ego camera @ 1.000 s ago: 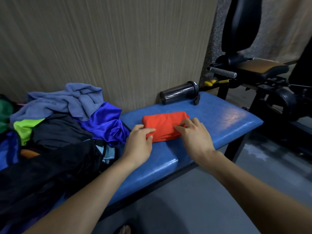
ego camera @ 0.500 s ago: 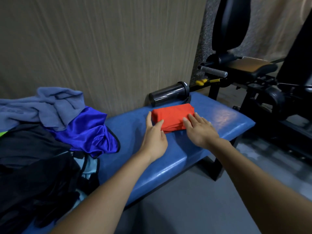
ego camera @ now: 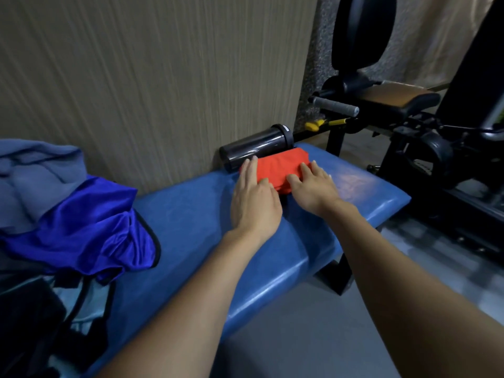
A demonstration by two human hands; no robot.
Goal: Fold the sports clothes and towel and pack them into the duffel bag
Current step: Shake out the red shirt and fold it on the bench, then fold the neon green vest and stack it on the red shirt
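Observation:
A folded red garment (ego camera: 281, 167) lies on the blue padded bench (ego camera: 191, 222), close against a dark bottle. My left hand (ego camera: 253, 200) lies flat with straight fingers along the garment's left side. My right hand (ego camera: 313, 186) rests flat on its front right part, fingers spread. A shiny blue garment (ego camera: 90, 227) and a grey-blue towel (ego camera: 35, 173) are heaped at the left. Dark bag fabric (ego camera: 30, 323) shows at the lower left, only partly in view.
A dark bottle (ego camera: 256, 145) lies on its side against the wall behind the red garment. Black gym machine (ego camera: 409, 118) with a padded seat stands to the right of the bench. Grey floor lies below the bench's front edge.
The red garment has slid away from me toward the bottle and wall, with both hands moving along. My fingers went from pinching its edges to lying flat.

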